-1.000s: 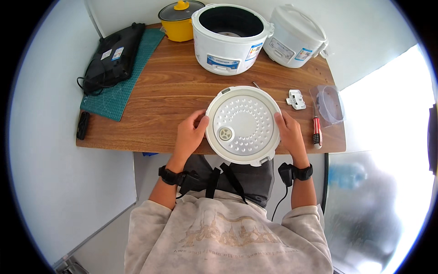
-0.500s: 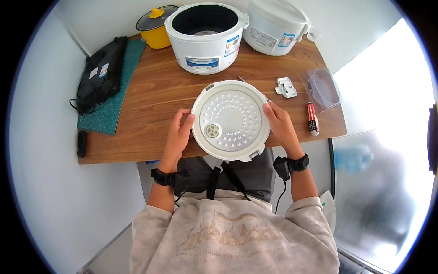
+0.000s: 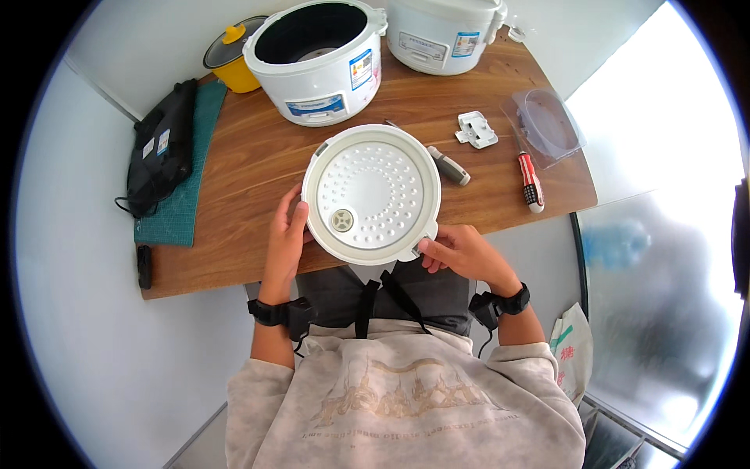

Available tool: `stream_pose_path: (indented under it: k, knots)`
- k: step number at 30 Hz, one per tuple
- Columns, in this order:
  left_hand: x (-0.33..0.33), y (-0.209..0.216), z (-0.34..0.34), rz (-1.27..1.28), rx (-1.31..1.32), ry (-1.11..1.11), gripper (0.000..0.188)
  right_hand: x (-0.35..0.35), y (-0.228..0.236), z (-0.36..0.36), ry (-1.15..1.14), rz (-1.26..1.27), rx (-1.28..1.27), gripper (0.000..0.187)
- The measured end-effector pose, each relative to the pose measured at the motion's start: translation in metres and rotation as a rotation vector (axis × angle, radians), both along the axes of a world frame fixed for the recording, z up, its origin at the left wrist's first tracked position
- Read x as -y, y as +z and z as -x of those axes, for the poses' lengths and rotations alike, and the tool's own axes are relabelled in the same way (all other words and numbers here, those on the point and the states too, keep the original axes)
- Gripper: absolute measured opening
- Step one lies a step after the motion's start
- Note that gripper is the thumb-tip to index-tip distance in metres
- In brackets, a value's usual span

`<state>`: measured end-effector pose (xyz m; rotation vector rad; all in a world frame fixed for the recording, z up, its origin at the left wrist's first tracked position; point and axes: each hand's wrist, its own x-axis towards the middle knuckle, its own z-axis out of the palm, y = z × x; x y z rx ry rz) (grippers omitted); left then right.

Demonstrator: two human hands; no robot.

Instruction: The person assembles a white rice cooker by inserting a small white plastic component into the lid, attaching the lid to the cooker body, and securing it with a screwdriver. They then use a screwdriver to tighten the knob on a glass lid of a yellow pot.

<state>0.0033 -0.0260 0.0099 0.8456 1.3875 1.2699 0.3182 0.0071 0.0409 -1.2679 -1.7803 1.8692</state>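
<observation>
A round white rice cooker lid (image 3: 373, 187), its dimpled inner side facing up, is held over the front edge of the table. My left hand (image 3: 287, 234) grips its left rim, thumb on top and the other fingers partly hidden beneath. At the lower right rim, beside a small latch notch, my right hand (image 3: 461, 252) is closed with the thumb on the edge. A screwdriver with a grey handle (image 3: 450, 166) lies just right of the lid, its shaft partly hidden behind it. Behind the lid stands a white rice cooker body (image 3: 320, 70) without its lid.
A second white rice cooker (image 3: 437, 39) and a yellow pot (image 3: 238, 74) stand at the back. Rightward lie a small white plastic part (image 3: 476, 130), a red-and-black screwdriver (image 3: 530, 184) and a clear plastic container (image 3: 547, 125). A black case (image 3: 164, 148) rests on a green cutting mat (image 3: 205, 125).
My right hand has slid from the lid's upper right rim down to its lower right edge. The view has shifted, and the grey-handled screwdriver now shows more fully.
</observation>
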Motion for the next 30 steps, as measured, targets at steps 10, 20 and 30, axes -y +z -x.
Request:
stream_pose_path:
  k: [10,20,30]
  knots:
    - [0.019,0.019,0.010,0.061,0.052,-0.177,0.065,0.001,-0.008,0.008,-0.314,0.058,-0.172,0.044]
    - [0.041,0.020,0.019,-0.030,-0.023,-0.189,0.080,0.003,0.005,0.009,-0.259,-0.260,-0.320,0.036]
    - [0.053,0.034,0.016,-0.046,0.010,-0.251,0.078,0.000,0.038,0.005,-0.153,-0.496,-0.238,0.048]
